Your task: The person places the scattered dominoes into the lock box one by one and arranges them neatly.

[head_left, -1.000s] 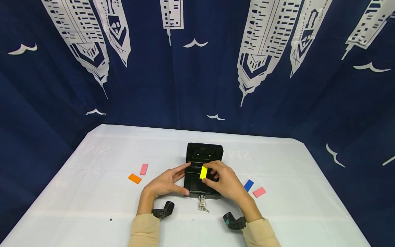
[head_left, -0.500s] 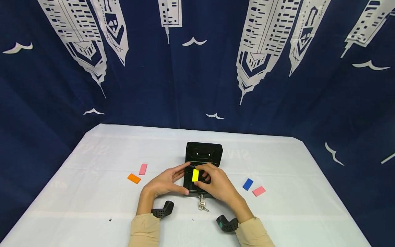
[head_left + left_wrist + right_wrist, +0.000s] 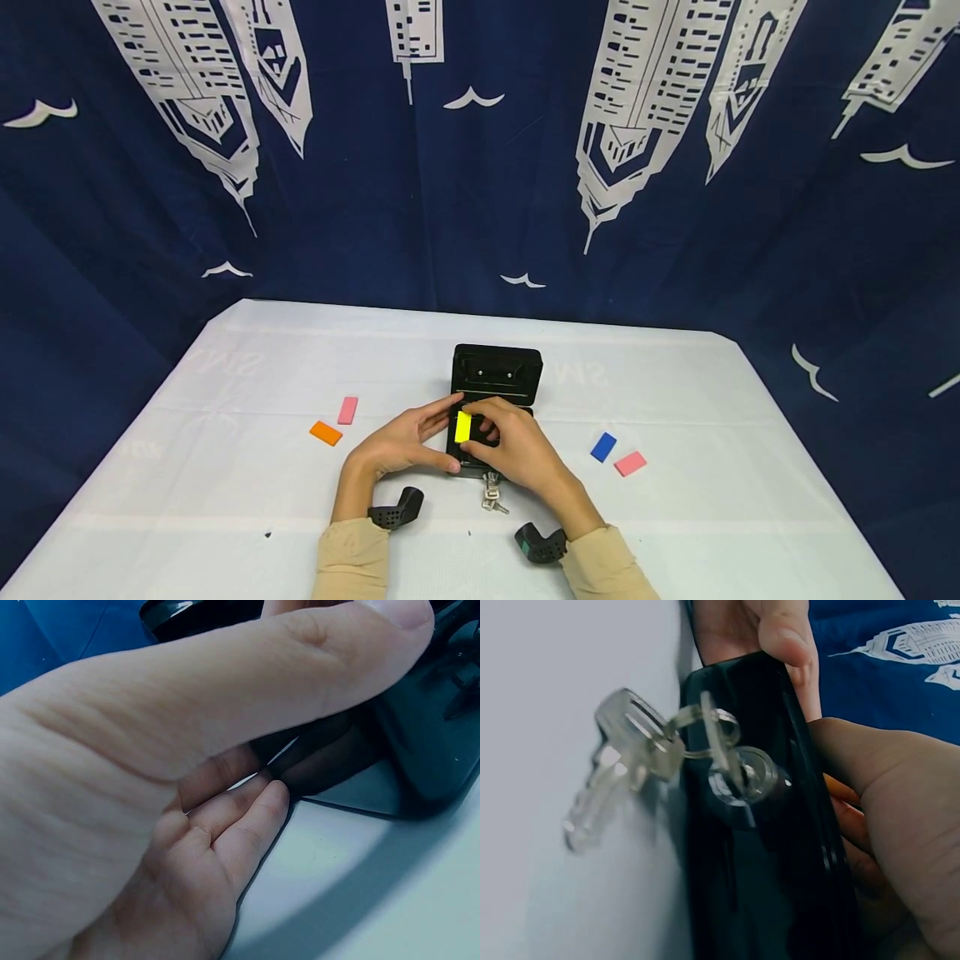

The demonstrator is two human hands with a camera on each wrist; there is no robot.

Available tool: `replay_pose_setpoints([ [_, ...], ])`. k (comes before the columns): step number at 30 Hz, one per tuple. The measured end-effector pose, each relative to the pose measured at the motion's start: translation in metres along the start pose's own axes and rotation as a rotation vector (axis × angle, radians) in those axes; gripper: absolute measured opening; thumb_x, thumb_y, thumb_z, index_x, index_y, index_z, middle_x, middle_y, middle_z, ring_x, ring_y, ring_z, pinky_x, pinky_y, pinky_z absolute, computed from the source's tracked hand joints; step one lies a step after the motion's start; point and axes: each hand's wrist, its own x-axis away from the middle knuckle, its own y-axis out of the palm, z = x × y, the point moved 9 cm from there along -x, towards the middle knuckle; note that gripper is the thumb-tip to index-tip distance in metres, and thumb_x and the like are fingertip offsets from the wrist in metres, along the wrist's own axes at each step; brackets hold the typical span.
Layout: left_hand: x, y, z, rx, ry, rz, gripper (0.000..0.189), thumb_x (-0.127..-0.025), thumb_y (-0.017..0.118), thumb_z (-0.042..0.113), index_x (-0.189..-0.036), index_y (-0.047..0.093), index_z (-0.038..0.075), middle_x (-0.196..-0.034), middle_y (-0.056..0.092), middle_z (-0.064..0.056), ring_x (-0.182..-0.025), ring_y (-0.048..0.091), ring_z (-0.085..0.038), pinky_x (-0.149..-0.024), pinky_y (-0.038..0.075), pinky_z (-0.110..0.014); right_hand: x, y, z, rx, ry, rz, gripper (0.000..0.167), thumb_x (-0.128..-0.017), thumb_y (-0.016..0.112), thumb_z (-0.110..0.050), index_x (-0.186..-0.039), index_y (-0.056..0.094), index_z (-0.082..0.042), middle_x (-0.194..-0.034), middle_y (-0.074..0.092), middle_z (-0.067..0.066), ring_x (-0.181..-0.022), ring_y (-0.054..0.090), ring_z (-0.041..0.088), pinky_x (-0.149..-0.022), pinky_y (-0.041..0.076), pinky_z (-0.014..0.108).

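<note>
A small black cash box [image 3: 497, 364] stands at the middle of the table with its lid raised. Between thumb and fingers my right hand [image 3: 517, 446] pinches a thin yellow rectangular block [image 3: 462, 427], held over the left part of the box's interior. My left hand [image 3: 401, 442] rests against the box's left side, its fingers fairly straight along the wall and the thumb at the front left corner. A key [image 3: 716, 742] sits in the front lock, and a second key [image 3: 619, 765] hangs from its ring. The right hand hides much of the interior.
An orange block [image 3: 326, 433] and a pink block [image 3: 348, 410] lie left of the box. To the right are a blue block [image 3: 603, 447] and another pink block [image 3: 630, 463]. A dark blue printed curtain [image 3: 420, 208] hangs behind the white table [image 3: 225, 467].
My right hand has carried the yellow block leftward over the box, from near its middle to its left side, close to the left hand. The left hand has stayed put.
</note>
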Motion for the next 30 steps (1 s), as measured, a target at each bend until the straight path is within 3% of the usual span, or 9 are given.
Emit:
replay_pose_setpoints([
  [11,0.001,0.001,0.000,0.012,-0.014,0.002,0.104,-0.079,0.091,0.015,-0.163,0.031,0.020,-0.172,0.019,-0.010,-0.157,0.025,-0.031,-0.122,0.033,-0.035,-0.001,0.010,0.001,0.061,0.031,-0.036,0.043,-0.085,0.087,-0.024,-0.124,0.072,-0.012,-0.110,0.071,-0.001,-0.085,0.062,0.009,-0.073,0.055,0.022],
  [23,0.001,0.001,0.000,0.023,-0.009,-0.006,0.105,-0.078,0.092,0.015,-0.163,0.031,0.020,-0.172,0.017,-0.010,-0.156,0.025,-0.032,-0.122,0.034,-0.036,-0.006,0.019,0.005,0.094,0.094,-0.086,0.036,-0.081,0.090,-0.024,-0.114,0.078,-0.014,-0.090,0.070,-0.004,-0.079,0.059,0.009,-0.066,0.050,0.023],
  [30,0.001,0.001,0.001,0.022,-0.003,-0.006,0.104,-0.078,0.092,0.016,-0.163,0.032,0.021,-0.172,0.017,-0.010,-0.156,0.025,-0.032,-0.122,0.033,-0.035,-0.007,0.019,0.007,0.129,0.117,-0.086,0.037,-0.079,0.091,-0.028,-0.112,0.079,-0.017,-0.090,0.071,-0.004,-0.077,0.059,0.007,-0.064,0.049,0.023],
])
